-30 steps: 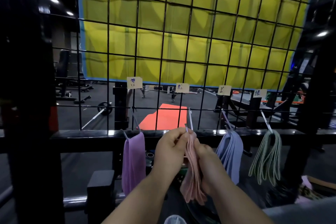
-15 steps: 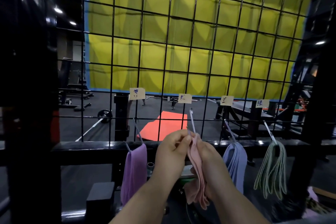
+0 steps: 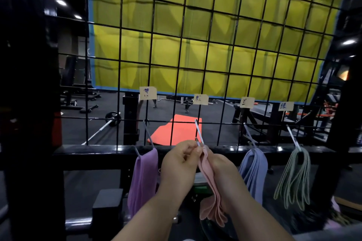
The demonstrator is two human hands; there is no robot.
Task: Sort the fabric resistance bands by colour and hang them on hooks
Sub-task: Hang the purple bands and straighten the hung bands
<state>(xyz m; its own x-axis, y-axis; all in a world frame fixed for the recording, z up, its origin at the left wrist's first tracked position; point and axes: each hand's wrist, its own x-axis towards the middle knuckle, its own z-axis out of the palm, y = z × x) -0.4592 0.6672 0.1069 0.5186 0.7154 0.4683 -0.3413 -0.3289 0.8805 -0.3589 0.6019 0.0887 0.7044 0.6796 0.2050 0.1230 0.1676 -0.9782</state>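
Pink bands (image 3: 208, 182) dangle limp at the second hook (image 3: 199, 133), between the purple bundle (image 3: 144, 178) and the blue bundle (image 3: 254, 172). I judge them light, soft, floppy. My left hand (image 3: 180, 164) pinches the top loops at the hook tip, and my right hand (image 3: 223, 168) wraps the bundle beneath. Top loops look the best hold.

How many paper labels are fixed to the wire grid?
4, in a row: the left label above the purple bands, the second label above the pink bands, the third label above the blue bands, the right label above the green bands. None looks hidden.
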